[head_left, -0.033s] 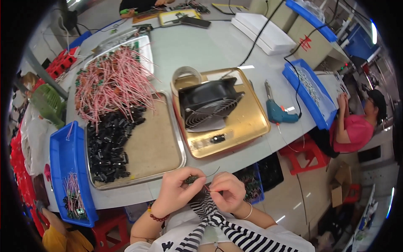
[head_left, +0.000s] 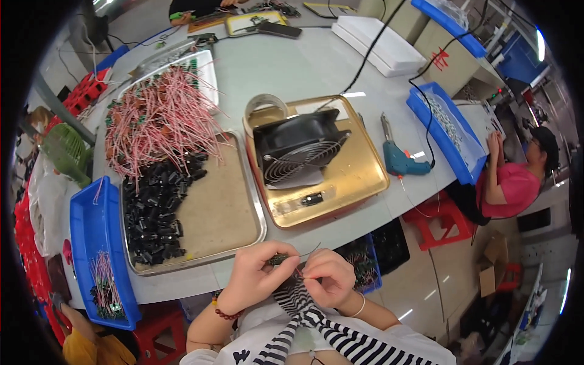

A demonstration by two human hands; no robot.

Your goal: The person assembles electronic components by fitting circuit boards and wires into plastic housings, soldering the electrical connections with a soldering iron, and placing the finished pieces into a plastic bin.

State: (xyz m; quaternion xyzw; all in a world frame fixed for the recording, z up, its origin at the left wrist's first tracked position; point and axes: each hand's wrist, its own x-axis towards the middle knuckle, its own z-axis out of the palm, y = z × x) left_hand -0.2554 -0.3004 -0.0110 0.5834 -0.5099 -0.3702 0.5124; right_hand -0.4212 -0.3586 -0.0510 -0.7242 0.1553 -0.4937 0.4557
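Close to my body, below the table's front edge, both hands are at work together. My left hand (head_left: 250, 277) is closed on a small green circuit board (head_left: 277, 260), most of it hidden by the fingers. Beside it, my right hand (head_left: 331, 278) pinches a thin wire between thumb and fingertips; a short reddish piece shows there. A thin dark wire end (head_left: 312, 249) pokes up between the hands. Beyond them, a black fan (head_left: 301, 143) with a wire guard stands on a gold tray (head_left: 362, 173). A small black part (head_left: 312, 199) lies on that tray's near side.
Left of the fan, a metal tray (head_left: 228, 213) holds black plastic parts (head_left: 155, 222) below a heap of pink-wired boards (head_left: 164, 121). A blue bin (head_left: 91, 213) stands further left. Right lie a teal glue gun (head_left: 406, 164) and a blue tray (head_left: 420, 112). A person in pink (head_left: 514, 188) sits beyond.
The table and its things appear slightly further left in the picture. Both hands keep the same pose and hold.
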